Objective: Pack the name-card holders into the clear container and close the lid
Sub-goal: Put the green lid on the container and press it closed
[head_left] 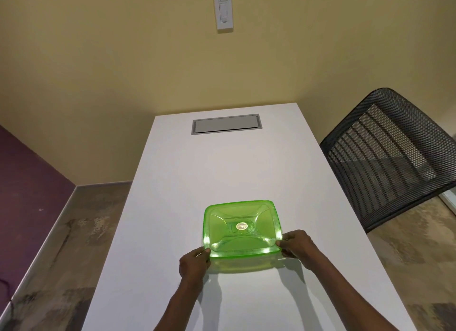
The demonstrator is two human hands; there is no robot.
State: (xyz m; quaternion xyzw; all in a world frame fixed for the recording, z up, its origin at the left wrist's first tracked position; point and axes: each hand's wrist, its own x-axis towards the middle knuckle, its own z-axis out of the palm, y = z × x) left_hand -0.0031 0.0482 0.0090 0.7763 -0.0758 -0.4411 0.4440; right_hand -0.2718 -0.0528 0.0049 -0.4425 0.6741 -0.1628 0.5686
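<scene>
Left hand (195, 263) and right hand (297, 244) pinching glossy translucent green lid (240, 228), rounded-square, smooth white table (172, 182)

The container (240, 229) sits on the table (172, 182) before me, my left hand (193, 263) and right hand (299, 245) at its near corners; a chair (389, 153) stands right.

I see a glossy translucent green plastic lid (241, 228) with bright glints, on a smooth matt white counter (222, 170). Far inset: brushed grey metal plate (225, 126). Right: black mesh chair (392, 155).
</scene>
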